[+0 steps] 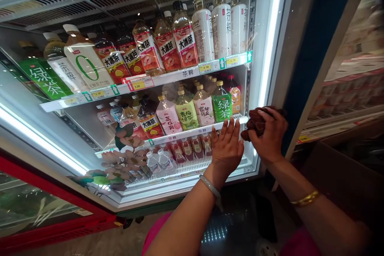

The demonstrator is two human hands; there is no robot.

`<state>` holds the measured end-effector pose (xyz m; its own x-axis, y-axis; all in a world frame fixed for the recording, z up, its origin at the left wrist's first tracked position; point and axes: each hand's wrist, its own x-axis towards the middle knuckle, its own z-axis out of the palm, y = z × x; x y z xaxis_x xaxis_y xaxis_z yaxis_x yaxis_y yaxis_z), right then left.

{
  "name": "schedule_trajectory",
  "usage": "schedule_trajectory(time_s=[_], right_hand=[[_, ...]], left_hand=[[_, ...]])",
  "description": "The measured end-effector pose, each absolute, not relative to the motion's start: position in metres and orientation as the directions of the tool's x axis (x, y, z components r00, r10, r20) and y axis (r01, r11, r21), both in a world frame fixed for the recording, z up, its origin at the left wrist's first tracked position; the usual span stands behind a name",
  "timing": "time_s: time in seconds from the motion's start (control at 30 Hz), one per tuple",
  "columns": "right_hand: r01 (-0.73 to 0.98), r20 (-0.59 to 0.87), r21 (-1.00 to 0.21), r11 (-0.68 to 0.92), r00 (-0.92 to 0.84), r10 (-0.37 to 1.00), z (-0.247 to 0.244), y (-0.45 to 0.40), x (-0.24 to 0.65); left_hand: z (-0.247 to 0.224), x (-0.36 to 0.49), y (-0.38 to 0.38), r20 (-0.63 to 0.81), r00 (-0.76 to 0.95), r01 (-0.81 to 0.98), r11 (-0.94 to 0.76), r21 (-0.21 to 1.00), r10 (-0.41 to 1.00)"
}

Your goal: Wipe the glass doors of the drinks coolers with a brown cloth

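Note:
My left hand [227, 144] lies flat with fingers stretched upward, seemingly against the glass door [180, 106] of a lit drinks fridge. To its right, my right hand [270, 134] is wrapped round a crumpled dark brown cloth [256, 123] at the door's right edge, beside the bright light strip [271, 36]. Behind the glass, near my left fingertips, stands a green-labelled bottle [222, 102] on the middle shelf. A pale bangle [210, 188] circles my left wrist, and a gold bracelet [306, 199] my right.
Bottled drinks fill several shelves, with price tags along the upper shelf edge [192, 73]. Flower decals [120, 164] show at the glass's lower left. A red-framed cooler [102, 226] adjoins on the left. A cardboard-like box [336, 156] and another shelf unit [339, 104] stand on the right.

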<state>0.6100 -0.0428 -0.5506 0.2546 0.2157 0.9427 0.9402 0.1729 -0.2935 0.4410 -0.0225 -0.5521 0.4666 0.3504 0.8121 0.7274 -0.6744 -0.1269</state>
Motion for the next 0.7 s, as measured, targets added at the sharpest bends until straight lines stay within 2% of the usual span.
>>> schedule_trajectory(time_s=[0.07, 0.13, 0.2, 0.27, 0.33, 0.4, 0.5, 0.63, 0.7], right_hand=[[0.947, 0.96, -0.192, 0.258, 0.126, 0.25, -0.546, -0.045, 0.596], [0.935, 0.953, -0.04, 0.352, -0.07, 0.294, -0.545, -0.048, 0.592], [0.928, 0.936, 0.024, 0.372, -0.151, 0.317, -0.544, -0.047, 0.601], [0.954, 0.962, -0.094, 0.285, 0.013, 0.273, -0.543, -0.041, 0.614], [0.931, 0.95, -0.301, 0.205, 0.275, 0.148, -0.539, -0.032, 0.617], [0.893, 0.917, -0.397, 0.211, 0.395, 0.051, -0.533, -0.023, 0.605], [0.897, 0.938, -0.345, 0.278, 0.34, 0.067, -0.524, -0.017, 0.568], [0.91, 0.981, -0.175, 0.377, 0.128, 0.145, -0.523, -0.021, 0.549], [0.926, 0.985, -0.096, 0.366, 0.035, 0.169, -0.527, -0.024, 0.564]], left_hand=[[-0.542, 0.435, -0.02, 0.83, 0.429, 0.753, -0.649, -0.109, 0.357], [-0.531, 0.427, -0.015, 0.841, 0.397, 0.774, -0.627, -0.092, 0.367], [-0.521, 0.419, -0.011, 0.85, 0.365, 0.792, -0.607, -0.069, 0.379], [-0.514, 0.414, -0.007, 0.86, 0.331, 0.804, -0.593, -0.041, 0.389], [-0.51, 0.414, -0.005, 0.866, 0.303, 0.811, -0.585, -0.015, 0.399], [-0.51, 0.417, -0.004, 0.867, 0.287, 0.817, -0.576, 0.0, 0.407], [-0.512, 0.42, -0.004, 0.868, 0.287, 0.815, -0.579, 0.001, 0.406], [-0.511, 0.416, -0.003, 0.863, 0.315, 0.784, -0.621, -0.001, 0.395], [-0.509, 0.414, -0.003, 0.862, 0.314, 0.772, -0.636, 0.011, 0.397]])
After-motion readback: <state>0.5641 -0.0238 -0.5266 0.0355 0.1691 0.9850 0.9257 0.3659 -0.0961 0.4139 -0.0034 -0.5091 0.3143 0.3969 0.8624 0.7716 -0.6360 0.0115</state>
